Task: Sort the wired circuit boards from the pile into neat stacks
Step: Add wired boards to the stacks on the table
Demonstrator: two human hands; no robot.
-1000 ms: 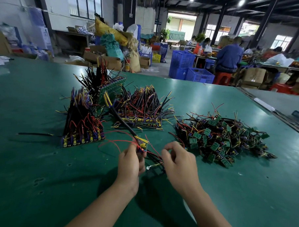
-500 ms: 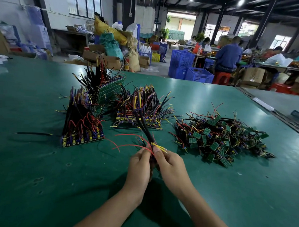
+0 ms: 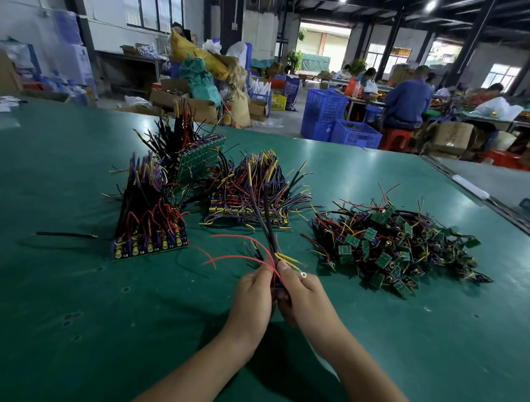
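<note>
My left hand (image 3: pixel 253 294) and my right hand (image 3: pixel 303 296) are pressed together over the green table (image 3: pixel 70 314). Both grip a small bundle of wired circuit boards (image 3: pixel 269 240). Its black, red and yellow wires fan upward from between my fingers; the boards themselves are mostly hidden. A loose pile of small green boards with tangled wires (image 3: pixel 398 246) lies to the right. Three neat stacks stand beyond my hands: one at the left (image 3: pixel 149 220), one at the back (image 3: pixel 195 158) and one in the middle (image 3: pixel 251 197).
A loose black wire (image 3: pixel 65 234) lies on the table at the far left. Blue crates (image 3: pixel 337 119), cardboard boxes and sacks stand on the floor past the table's far edge. People sit working at tables at the back right. A second table borders the right side.
My two hands have come together from slightly apart. The bundle's wires swung from leaning left to pointing up and away, and both hands shifted a little to the right.
</note>
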